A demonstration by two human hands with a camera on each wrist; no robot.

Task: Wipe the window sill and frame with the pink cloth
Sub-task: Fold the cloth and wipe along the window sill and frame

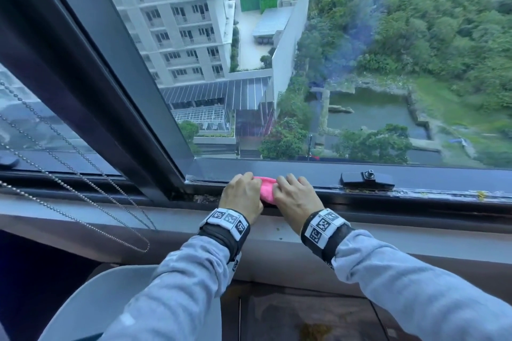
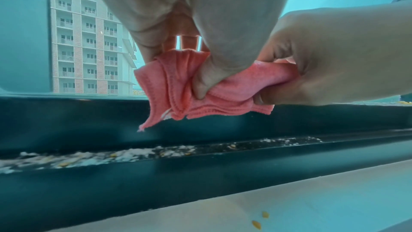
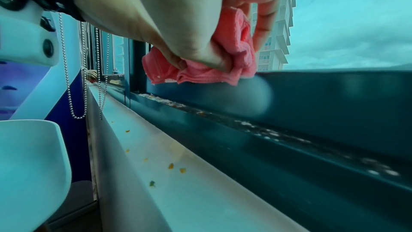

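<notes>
At the window, over the track: both hands held one cloth, bunched between them.
Cloth [image 1: 266,190]: pink, ribbed knit with stitched hems, crumpled into folds; a loose corner hung down at the left; pale crumbs clung to its lower edge. It was held above the track, in front of the frame's lower rail, not touching the sill.
Left hand [image 1: 242,193]: fingers and thumb curled round the cloth's left part.
Right hand [image 1: 296,196]: thumb and fingers pinched the cloth's right end.
Frame [image 1: 277,169]: dark metal, with a black latch [image 1: 368,178] to the right of the hands.
Track [image 2: 133,154]: strewn with white and yellow debris.
Sill [image 3: 178,191]: pale, with a few yellow specks.
Bead chains [image 1: 83,196]: hung at the left.
</notes>
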